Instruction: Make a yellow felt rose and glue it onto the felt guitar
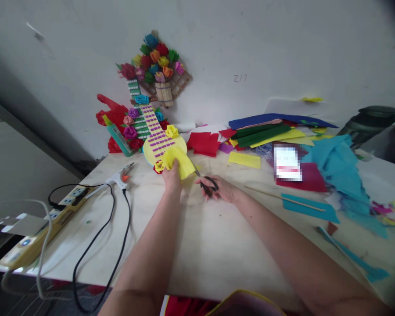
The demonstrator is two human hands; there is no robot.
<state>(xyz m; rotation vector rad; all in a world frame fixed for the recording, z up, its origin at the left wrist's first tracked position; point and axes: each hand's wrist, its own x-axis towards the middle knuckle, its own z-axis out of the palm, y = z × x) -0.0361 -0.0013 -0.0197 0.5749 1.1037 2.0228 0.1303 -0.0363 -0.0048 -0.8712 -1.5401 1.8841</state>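
Note:
My left hand (173, 177) pinches a sheet of yellow crepe paper (181, 162) above the table. In my right hand (215, 188) is a pair of black-handled scissors (209, 183), fingers in the loops. The blades point up and left and meet the paper's right edge; whether they cut into it I cannot tell. Just behind the paper stands a yellow guitar-shaped craft (150, 150) with purple strips on its neck and a yellow paper flower (171, 131) on its side. Part of its lower body is hidden by the paper and my left hand.
A hot glue gun (120, 179) lies left, its cord running to a yellow power strip (61, 219). Behind it stands a glue bottle (119, 138). Coloured sheets (263, 134) pile up at the back right. A thin stick (283, 198) crosses a blue strip (311, 208) on the right.

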